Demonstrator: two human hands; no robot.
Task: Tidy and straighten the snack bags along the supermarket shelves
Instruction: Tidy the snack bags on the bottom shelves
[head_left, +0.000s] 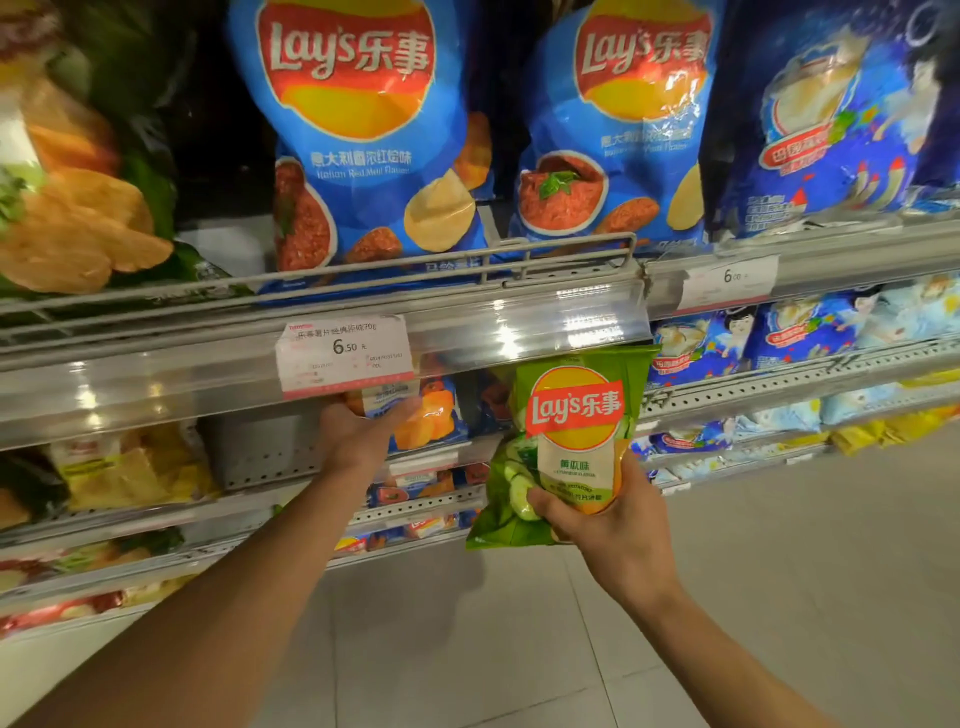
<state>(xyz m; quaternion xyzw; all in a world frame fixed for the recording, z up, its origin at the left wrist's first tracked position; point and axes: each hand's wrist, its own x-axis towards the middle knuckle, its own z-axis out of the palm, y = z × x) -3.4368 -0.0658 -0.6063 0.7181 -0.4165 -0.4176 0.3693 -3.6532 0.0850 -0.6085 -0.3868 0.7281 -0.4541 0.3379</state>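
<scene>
Below the white price label (345, 356), the right hand (618, 535) clamps a crinkly green foil crisp bag (566, 441) low down; light, puffy, crushable. The left hand (358, 434) grips a blue bag (421, 415).

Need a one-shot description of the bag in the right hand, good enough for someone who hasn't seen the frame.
Start at the price rail under the two big blue Lay's bags, then drop just below its right end. The right hand grips the green Lay's bag by its lower part, out in front of the shelves. It is the only green bag with cucumber slices; the bags around it are blue or yellow.
</scene>
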